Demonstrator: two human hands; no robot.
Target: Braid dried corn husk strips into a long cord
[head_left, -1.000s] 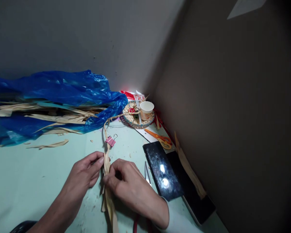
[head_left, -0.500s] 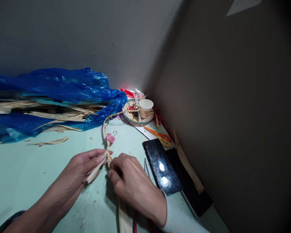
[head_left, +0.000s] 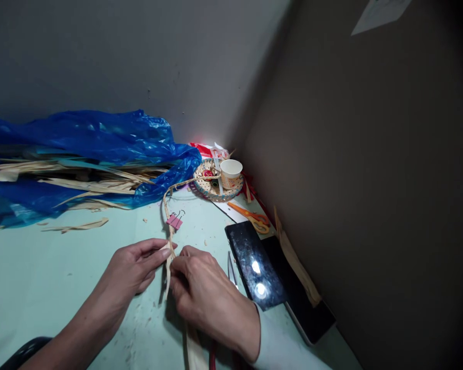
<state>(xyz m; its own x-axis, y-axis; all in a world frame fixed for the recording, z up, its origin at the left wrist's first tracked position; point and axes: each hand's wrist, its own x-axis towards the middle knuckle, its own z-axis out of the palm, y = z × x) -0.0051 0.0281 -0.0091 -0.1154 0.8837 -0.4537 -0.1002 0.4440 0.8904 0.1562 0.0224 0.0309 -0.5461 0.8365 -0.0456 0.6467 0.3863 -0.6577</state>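
A thin twisted cord (head_left: 165,201) of pale dried plant fibre runs from the woven tray down to my hands. A pink binder clip (head_left: 174,221) grips it just above my fingers. My left hand (head_left: 137,270) pinches the cord's lower end between thumb and fingers. From that spot a loose pale strip (head_left: 168,280) hangs down between the two hands. My right hand (head_left: 204,288) is closed on the fibre right beside it, its fingertips partly hidden. Under my right wrist a broad pale strip (head_left: 195,344) lies on the table.
A blue plastic bag (head_left: 111,133) full of dried strips lies at the back left. The woven tray (head_left: 204,192) carries a paper cup (head_left: 231,174). Orange scissors (head_left: 254,218), a dark phone (head_left: 254,262), a black slab (head_left: 312,324) and pointed metal blades (head_left: 231,270) lie to the right, near the wall.
The loose strip at my left hand has swung from pointing down-left to hanging almost straight down. My right hand has shifted slightly left, closer to the left fingertips.
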